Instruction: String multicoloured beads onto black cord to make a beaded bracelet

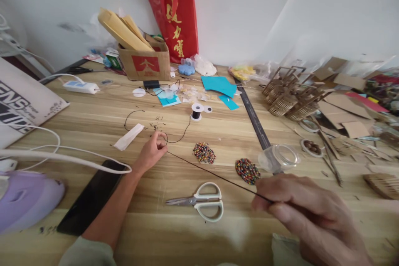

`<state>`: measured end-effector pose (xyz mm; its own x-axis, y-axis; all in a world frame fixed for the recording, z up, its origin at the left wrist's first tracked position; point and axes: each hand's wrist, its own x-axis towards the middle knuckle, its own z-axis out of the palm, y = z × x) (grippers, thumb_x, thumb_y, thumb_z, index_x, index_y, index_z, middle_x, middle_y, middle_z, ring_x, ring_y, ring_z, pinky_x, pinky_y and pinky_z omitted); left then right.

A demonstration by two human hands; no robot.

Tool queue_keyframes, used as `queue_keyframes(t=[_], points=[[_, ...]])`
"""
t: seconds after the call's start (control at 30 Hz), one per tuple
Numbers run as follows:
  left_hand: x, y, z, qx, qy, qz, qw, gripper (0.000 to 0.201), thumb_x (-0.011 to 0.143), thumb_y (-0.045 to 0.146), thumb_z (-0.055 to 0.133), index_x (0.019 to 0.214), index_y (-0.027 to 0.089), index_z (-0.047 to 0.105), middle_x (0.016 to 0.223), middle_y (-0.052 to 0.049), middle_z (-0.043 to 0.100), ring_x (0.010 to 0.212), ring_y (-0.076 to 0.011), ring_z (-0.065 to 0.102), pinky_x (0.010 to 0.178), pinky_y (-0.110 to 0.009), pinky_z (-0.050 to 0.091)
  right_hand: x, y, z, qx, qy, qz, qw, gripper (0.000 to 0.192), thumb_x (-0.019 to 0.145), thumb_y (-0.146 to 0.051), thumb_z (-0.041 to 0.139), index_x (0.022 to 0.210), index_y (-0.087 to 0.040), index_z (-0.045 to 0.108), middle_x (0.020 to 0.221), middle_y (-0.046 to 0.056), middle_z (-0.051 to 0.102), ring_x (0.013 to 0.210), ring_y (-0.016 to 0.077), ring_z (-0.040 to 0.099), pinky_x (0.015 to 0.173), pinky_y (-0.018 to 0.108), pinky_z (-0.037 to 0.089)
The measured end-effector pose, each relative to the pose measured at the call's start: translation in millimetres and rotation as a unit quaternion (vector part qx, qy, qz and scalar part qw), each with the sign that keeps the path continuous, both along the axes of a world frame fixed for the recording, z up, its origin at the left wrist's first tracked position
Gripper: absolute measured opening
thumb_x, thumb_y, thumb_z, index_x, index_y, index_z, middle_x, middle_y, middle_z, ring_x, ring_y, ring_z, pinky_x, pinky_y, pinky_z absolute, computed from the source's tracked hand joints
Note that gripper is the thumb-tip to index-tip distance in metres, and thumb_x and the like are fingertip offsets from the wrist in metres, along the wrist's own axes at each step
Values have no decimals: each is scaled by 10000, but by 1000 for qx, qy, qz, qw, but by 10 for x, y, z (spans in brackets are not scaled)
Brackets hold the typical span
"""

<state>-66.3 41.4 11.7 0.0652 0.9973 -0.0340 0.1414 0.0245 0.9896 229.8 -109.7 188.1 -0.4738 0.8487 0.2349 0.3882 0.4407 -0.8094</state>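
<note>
From the head camera, the left hand [153, 149] reaches out over the wooden table [93, 120], fingers drawn together and pinching a thin black cord [212, 173] against the tabletop. The cord runs taut from that pinch down to the right hand [307, 212], which sits close to the camera, large and blurred, its fingertips closed narrowly on the cord's other end; how much cord goes on inside that hand is hidden. Past the left hand the cord loops loosely across the table to a small black spool [196, 112], and another curl of it trails left towards a white paper strip [128, 136]. Just under the stretched cord lie two heaps of coloured beads, one [204, 152] near the left hand and the other [247, 171] nearer the right, beside a clear plastic tub [279, 157] that lies on its side over a long dark ruler [254, 118]. White-handled scissors [199, 201] lie shut on the table between the two forearms. A black phone [90, 197] lies by the left forearm, partly crossed by a white cable [62, 157]. At the far left a lilac object [26, 199] is cut off by the frame and I cannot tell what it is. At the back stand a cardboard box [145, 63] and a red paper bag [176, 18] of sticks, its top cut off. To the right, laser-cut wooden pieces [288, 93] and cardboard scraps pile up, smeared by the lens edge.
</note>
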Motion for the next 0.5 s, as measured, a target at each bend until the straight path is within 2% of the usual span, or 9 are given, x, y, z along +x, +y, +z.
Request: queue_keyframes(t=[0.1, 0.17, 0.23, 0.3, 0.37, 0.43, 0.5], points=[[-42, -56, 53, 69, 106, -8, 992, 406, 613, 25, 668, 956, 233, 607, 464, 113, 508, 438, -125, 442, 541, -232, 270, 159, -34, -79, 51, -45, -90, 994, 162, 939, -348, 531, 886, -296, 675, 740, 43, 692, 655, 177, 633, 546, 284, 458], [-55, -88, 73, 97, 191, -1, 977, 398, 615, 12, 665, 936, 244, 624, 464, 97, 493, 453, -147, 434, 548, -247, 254, 245, -25, -135, 83, -55, -149, 984, 115, 924, -337, 561, 908, -305, 671, 758, 33, 703, 673, 181, 640, 564, 283, 465], [-51, -117, 89, 124, 274, 2, 954, 369, 635, 26, 664, 932, 244, 634, 487, 69, 498, 497, -178, 473, 575, -259, 284, 288, 11, -178, 89, -51, -151, 983, 117, 931, -311, 551, 901, -288, 662, 749, 28, 694, 656, 170, 631, 547, 268, 449], [-26, -144, 119, 154, 351, -2, 924, 349, 678, 57, 644, 980, 231, 631, 585, 21, 557, 618, -221, 550, 645, -283, 357, 263, 75, -222, 49, -63, -103, 991, 188, 960, -302, 496, 861, -246, 646, 719, 27, 668, 618, 146, 603, 520, 246, 417], [16, -171, 177, 186, 427, -7, 885, 368, 735, 79, 584, 1082, 202, 600, 815, -59, 632, 848, -277, 592, 770, -341, 420, 166, 161, -289, -1, -100, -28, 995, 262, 982, -320, 455, 827, -203, 631, 683, 20, 633, 604, 125, 573, 539, 228, 399], [63, -192, 255, 225, 494, 2, 840, 403, 771, 70, 509, 1161, 156, 563, 1055, -139, 609, 1061, -320, 537, 894, -419, 424, 26, 259, -388, -33, -146, 44, 988, 316, 1002, -334, 409, 822, -174, 613, 677, 15, 613, 603, 109, 546, 567, 221, 379], [100, -205, 336, 260, 520, 16, 814, 414, 759, 62, 501, 1163, 123, 565, 1210, -183, 534, 1175, -350, 463, 983, -480, 391, -118, 350, -496, -29, -210, 91, 973, 329, 1010, -315, 391, 792, -169, 589, 654, 2, 596, 587, 99, 523, 568, 224, 335]])
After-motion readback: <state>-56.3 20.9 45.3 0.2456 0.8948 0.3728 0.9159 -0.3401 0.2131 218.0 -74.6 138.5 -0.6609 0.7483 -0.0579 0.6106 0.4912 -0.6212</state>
